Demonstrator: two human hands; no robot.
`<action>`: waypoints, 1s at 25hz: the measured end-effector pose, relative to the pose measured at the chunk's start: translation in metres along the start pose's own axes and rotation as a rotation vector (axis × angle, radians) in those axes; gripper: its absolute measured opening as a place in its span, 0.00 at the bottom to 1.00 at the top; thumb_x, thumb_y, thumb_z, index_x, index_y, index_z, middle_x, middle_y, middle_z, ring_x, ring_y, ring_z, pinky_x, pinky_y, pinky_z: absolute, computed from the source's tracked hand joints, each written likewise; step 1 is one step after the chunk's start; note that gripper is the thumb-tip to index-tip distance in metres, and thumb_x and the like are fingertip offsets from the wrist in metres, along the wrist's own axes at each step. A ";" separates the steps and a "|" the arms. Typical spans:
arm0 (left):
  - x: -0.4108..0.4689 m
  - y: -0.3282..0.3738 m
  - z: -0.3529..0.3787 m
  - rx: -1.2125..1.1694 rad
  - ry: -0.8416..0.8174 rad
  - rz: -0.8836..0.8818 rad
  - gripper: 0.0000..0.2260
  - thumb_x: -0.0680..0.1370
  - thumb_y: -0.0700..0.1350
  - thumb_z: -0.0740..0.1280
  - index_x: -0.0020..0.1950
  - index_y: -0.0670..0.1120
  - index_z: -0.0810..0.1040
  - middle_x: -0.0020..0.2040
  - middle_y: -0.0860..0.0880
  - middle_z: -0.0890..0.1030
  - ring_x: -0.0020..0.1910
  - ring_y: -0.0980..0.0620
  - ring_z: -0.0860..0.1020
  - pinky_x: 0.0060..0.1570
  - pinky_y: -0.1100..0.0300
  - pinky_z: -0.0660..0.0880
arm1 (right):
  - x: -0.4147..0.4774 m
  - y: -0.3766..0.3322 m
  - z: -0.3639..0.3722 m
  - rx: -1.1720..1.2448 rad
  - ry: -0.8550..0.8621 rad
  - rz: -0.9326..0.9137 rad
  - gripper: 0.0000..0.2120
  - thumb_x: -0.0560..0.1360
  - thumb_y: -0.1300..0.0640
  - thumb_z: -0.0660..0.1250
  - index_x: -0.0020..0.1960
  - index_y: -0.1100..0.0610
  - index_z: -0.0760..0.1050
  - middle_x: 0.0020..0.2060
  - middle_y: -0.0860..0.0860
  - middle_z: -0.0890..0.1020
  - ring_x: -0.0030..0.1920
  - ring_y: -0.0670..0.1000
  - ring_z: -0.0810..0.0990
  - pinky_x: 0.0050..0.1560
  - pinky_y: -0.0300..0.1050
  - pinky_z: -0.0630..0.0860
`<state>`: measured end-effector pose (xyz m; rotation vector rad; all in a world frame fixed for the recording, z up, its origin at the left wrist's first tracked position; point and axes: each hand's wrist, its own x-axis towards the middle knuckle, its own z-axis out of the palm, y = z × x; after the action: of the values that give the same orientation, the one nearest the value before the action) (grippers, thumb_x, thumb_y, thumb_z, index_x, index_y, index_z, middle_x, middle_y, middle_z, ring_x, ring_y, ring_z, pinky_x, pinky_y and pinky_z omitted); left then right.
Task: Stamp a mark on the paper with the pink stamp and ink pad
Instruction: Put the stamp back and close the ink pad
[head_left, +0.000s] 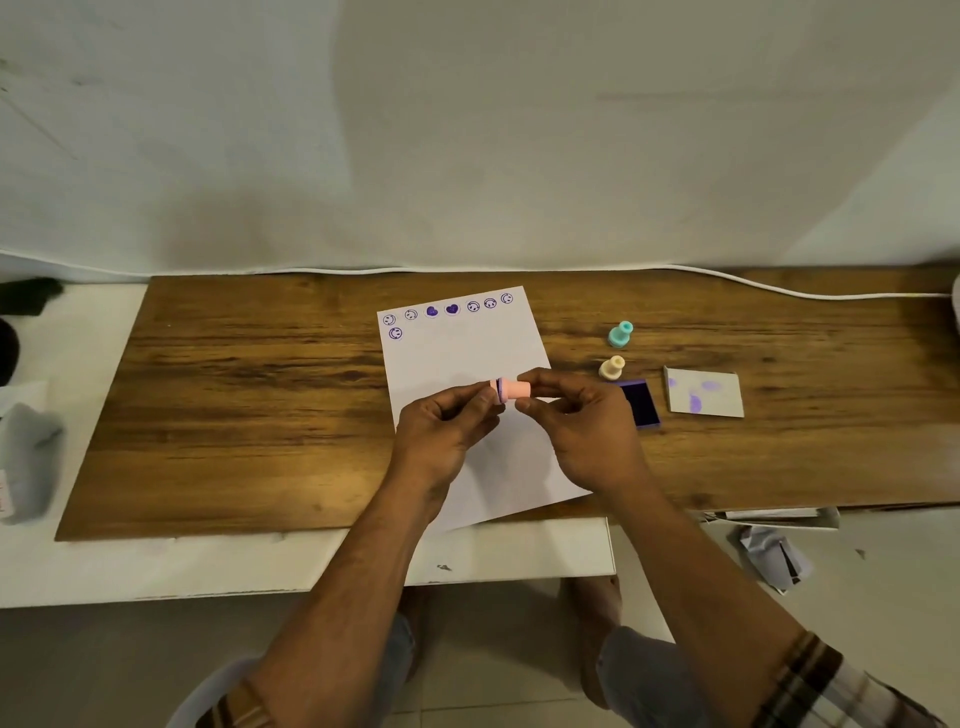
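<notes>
The paper (467, 364) already has a row of purple marks along its far edge, smiley faces and two hearts, with one more smiley just under the first. Most of the sheet is bare. I think the pink stamp (511, 389) is being made ready, so the next mark is not made yet. It may need ink first, then a press on the paper.

Both hands are up above the paper, close together. The pink stamp lies on its side between them. The right hand (587, 431) pinches the handle end with its fingers (540, 392). The left hand (447, 431) has its fingertips closed on the wide end, where a bit of purple shows. So both hands hold the same stamp, and neither is open wide. Both arms reach forward, wrists bent in toward each other.

The ink pad (641, 402) sits open on the desk (260, 389), just past the right fingers, partly hidden by that hand. Its lid (704, 392) lies farther out on that side. A teal stamp (621, 333) and a cream stamp (612, 368) stand beyond the right fingers, untouched.
</notes>
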<state>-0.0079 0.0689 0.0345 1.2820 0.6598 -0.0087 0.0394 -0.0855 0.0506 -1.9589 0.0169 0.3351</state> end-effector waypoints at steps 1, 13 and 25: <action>0.000 0.000 0.000 0.016 -0.007 0.000 0.08 0.78 0.41 0.73 0.55 0.50 0.87 0.53 0.51 0.89 0.53 0.47 0.88 0.59 0.54 0.83 | -0.001 0.000 -0.001 -0.056 0.011 -0.034 0.14 0.75 0.58 0.77 0.59 0.46 0.85 0.55 0.42 0.86 0.50 0.44 0.83 0.50 0.37 0.79; 0.005 -0.005 0.002 0.129 -0.014 0.067 0.10 0.76 0.43 0.77 0.51 0.58 0.88 0.55 0.58 0.88 0.60 0.48 0.84 0.66 0.42 0.79 | 0.003 0.007 -0.007 -0.117 -0.068 -0.020 0.13 0.78 0.54 0.74 0.62 0.50 0.85 0.50 0.45 0.88 0.46 0.44 0.85 0.51 0.43 0.84; 0.014 -0.001 0.002 0.140 -0.005 0.043 0.12 0.75 0.45 0.78 0.58 0.53 0.88 0.60 0.53 0.87 0.60 0.46 0.85 0.64 0.44 0.81 | 0.020 0.002 -0.050 0.048 0.285 0.063 0.11 0.75 0.50 0.77 0.55 0.43 0.81 0.49 0.41 0.84 0.49 0.43 0.82 0.41 0.36 0.78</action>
<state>0.0043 0.0719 0.0275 1.4307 0.6353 -0.0231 0.0699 -0.1285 0.0623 -1.9469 0.2691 0.0937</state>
